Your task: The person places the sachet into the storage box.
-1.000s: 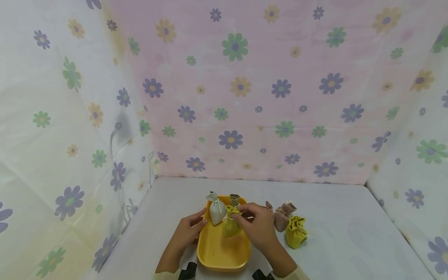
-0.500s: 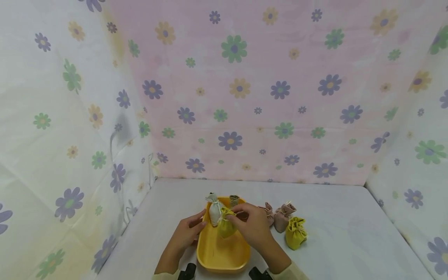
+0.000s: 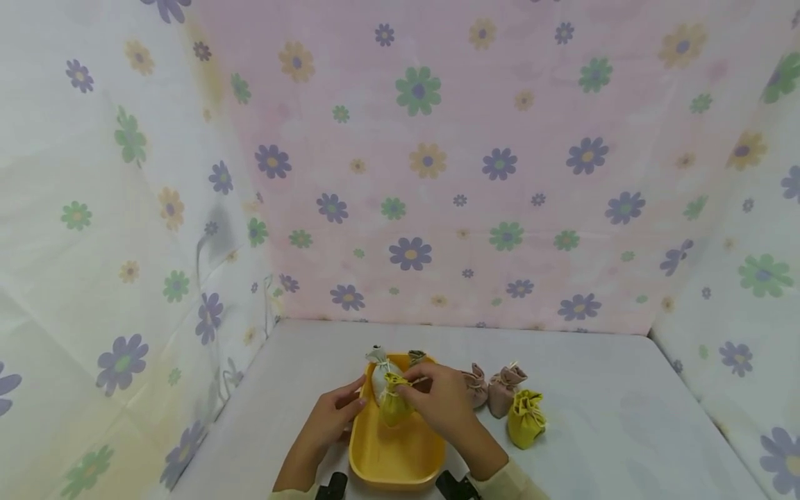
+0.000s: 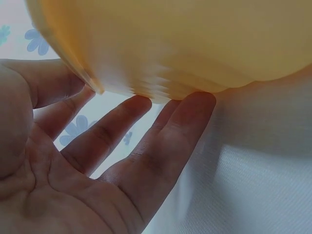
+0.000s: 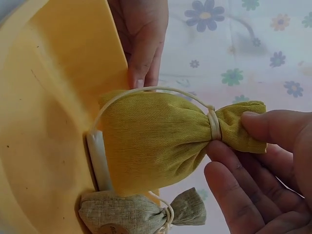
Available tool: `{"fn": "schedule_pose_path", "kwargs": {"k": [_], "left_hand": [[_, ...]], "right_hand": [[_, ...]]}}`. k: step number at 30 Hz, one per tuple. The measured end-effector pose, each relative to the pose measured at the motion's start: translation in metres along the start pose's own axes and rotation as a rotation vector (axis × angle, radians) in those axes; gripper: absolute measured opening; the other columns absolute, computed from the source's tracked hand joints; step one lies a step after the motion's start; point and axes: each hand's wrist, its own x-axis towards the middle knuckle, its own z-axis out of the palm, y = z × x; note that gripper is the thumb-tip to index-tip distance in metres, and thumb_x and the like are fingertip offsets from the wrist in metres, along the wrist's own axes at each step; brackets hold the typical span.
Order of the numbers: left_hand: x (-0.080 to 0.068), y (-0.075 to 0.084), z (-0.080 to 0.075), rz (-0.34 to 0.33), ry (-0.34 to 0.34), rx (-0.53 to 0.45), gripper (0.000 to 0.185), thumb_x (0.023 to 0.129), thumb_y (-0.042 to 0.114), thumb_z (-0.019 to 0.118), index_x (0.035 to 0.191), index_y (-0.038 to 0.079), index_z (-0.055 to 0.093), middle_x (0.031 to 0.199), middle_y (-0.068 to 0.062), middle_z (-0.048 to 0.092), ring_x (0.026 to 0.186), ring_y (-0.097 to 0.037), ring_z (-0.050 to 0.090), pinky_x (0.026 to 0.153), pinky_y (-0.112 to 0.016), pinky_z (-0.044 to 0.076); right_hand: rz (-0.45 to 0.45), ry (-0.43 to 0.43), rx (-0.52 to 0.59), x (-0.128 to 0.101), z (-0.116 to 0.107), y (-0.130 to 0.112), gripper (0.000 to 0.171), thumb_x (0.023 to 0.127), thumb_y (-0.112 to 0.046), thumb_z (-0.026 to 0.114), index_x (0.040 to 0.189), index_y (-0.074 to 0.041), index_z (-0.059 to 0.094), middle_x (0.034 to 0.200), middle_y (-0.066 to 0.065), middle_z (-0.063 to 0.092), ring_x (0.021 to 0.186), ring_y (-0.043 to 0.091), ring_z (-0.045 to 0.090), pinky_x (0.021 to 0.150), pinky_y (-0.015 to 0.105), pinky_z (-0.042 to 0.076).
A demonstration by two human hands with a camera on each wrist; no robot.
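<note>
- Right hand (image 3: 440, 406): thumb and fingers pinch the gathered neck of an olive-yellow pouch (image 3: 392, 403), holding it over the far end of the yellow tray (image 3: 400, 462). Wrist view shows the pinch just past the cord tie (image 5: 213, 124); pouch body (image 5: 156, 139) sits against the tray floor (image 5: 44, 126); whether its weight is on it, can't tell.
- Left hand (image 3: 331, 417): fingers straight and relaxed, holding nothing. Fingertips (image 4: 192, 105) touch the tray's outer left wall (image 4: 185, 44).
- White pouch (image 3: 378, 371) stands upright in the tray, just behind the olive-yellow one, touching it.
- Grey-green pouch (image 3: 415, 358) at the tray's far edge; in the right wrist view it lies right beside the held pouch (image 5: 139, 212).
- On the table (image 3: 600, 403), right of the tray: two pink pouches (image 3: 490, 389) side by side, a yellow pouch (image 3: 525, 419) just in front of them.
- Flowered cloth (image 3: 437, 173) forms the back and side walls.
</note>
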Motion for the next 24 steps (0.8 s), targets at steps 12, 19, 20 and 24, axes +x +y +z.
{"fn": "schedule_pose_path", "kwargs": {"k": [12,19,20,24], "left_hand": [[-0.001,0.004,0.001,-0.032,0.019,0.012,0.058,0.099,0.034,0.071,0.153,0.031,0.052,0.151,-0.028,0.052,0.118,-0.033,0.069,0.076,-0.045,0.065],[-0.001,0.003,0.001,-0.031,0.019,0.012,0.059,0.099,0.035,0.071,0.154,0.030,0.051,0.152,-0.029,0.051,0.119,-0.035,0.068,0.076,-0.046,0.065],[-0.001,0.003,0.001,-0.031,0.017,0.010,0.059,0.099,0.035,0.071,0.154,0.030,0.051,0.152,-0.029,0.050,0.119,-0.035,0.068,0.076,-0.046,0.065],[-0.002,0.003,0.001,-0.033,0.010,0.002,0.060,0.098,0.037,0.072,0.154,0.029,0.051,0.152,-0.029,0.050,0.119,-0.035,0.068,0.076,-0.046,0.065]], "right_hand": [[0.027,-0.043,0.023,0.008,0.006,0.000,0.011,0.090,-0.031,0.083,0.098,-0.026,0.077,0.101,-0.007,0.073,0.082,0.006,0.072,0.066,0.021,0.061],[0.062,-0.078,0.023,0.014,0.013,0.005,0.011,0.090,-0.031,0.082,0.098,-0.025,0.078,0.104,-0.005,0.074,0.084,0.007,0.073,0.068,0.025,0.063],[0.062,-0.084,0.026,0.014,0.014,0.005,0.011,0.090,-0.030,0.082,0.098,-0.025,0.077,0.103,-0.005,0.074,0.085,0.007,0.073,0.069,0.025,0.063],[0.067,-0.101,0.025,0.016,0.017,0.006,0.010,0.090,-0.030,0.083,0.096,-0.025,0.077,0.101,-0.006,0.075,0.085,0.007,0.073,0.070,0.026,0.063]]}}
